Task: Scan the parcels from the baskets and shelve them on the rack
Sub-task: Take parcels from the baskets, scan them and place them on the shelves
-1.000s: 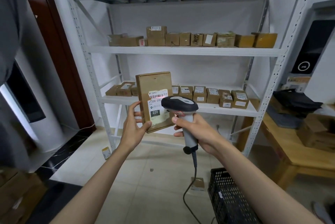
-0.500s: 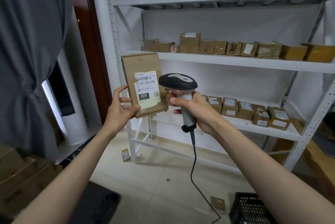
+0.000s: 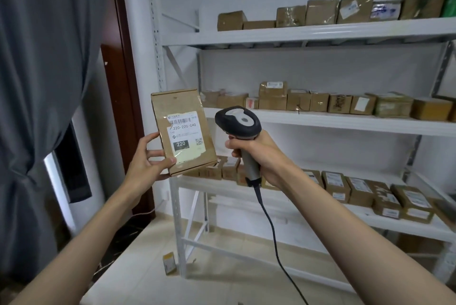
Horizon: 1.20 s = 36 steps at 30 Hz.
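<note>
From the head view, the step in hand looks like the scan itself. The left hand (image 3: 145, 164) grips the parcel (image 3: 183, 131) by its lower left corner, thumb across the front, and holds it upright with the label (image 3: 185, 135) facing the person. The right hand (image 3: 259, 156) is wrapped tight round the handle of the scanner (image 3: 238, 123), whose head sits just right of the parcel, level with the label and apart from it.

To do this well, I would say the scanner's nose should turn squarely onto the barcode near the label's top, and the thumb should stay clear of the print. The parcel should be kept steady and flat, not tilted.

The rack (image 3: 320, 120) stands behind both hands, its shelves lined with boxes; the parcel is not yet on it.
</note>
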Tool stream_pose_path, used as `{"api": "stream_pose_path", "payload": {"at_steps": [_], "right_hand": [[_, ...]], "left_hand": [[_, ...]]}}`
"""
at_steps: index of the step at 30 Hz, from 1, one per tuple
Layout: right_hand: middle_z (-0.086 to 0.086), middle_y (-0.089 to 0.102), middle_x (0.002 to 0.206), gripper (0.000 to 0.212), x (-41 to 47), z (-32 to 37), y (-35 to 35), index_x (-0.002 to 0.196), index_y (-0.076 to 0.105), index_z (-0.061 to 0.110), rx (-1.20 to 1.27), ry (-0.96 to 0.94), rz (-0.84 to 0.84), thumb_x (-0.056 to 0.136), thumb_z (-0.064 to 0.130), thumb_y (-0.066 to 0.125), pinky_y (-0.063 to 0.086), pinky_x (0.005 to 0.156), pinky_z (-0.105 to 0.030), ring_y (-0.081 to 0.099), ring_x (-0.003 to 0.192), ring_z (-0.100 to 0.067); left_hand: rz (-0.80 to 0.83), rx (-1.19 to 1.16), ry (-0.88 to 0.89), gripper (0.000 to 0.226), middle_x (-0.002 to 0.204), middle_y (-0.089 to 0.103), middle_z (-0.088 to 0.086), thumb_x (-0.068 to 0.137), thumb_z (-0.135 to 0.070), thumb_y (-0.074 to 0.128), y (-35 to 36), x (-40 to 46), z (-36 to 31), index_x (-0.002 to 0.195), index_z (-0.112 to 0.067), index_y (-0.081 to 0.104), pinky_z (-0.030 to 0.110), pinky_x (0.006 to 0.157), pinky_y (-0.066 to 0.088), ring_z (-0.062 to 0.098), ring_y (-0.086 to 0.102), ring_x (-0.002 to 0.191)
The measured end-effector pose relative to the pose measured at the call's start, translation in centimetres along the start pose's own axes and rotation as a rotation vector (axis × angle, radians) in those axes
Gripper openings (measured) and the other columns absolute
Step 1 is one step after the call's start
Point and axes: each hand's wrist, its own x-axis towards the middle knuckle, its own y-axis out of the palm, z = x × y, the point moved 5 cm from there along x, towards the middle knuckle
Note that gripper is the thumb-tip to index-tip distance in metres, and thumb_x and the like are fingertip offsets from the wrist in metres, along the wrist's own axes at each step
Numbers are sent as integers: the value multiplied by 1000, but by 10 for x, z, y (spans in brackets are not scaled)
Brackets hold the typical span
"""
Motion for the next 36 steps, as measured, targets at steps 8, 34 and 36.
{"api": "stream_pose_path", "payload": {"at_steps": [8,34,36], "right_hand": [[0,71,79,22,82,12,-15,101,70,12,-145,-59,-35,83,5,78,52,59,-17,64,63,-7],[-10,73,102,34,384,-146,-84,118,67,13,-30,90,186,87,7,77,58,69,-26,68,90,-19],[-14,72,108,37,399,-156,-83,122,66,13,-41,101,206,87,7,77,60,76,-31,67,93,-22]], "left_hand": [[37,33,7,76,119,66,3,84,-15,80,9,85,9,140,-46,38,34,65,63,20,69,103],[-122,19,-267,67,124,64,8,90,-16,74,88,329,120,141,-31,34,41,73,63,28,69,105],[-160,-24,-273,59,126,62,9,92,-14,72,82,345,124,134,-31,34,41,68,63,28,70,103]]}}
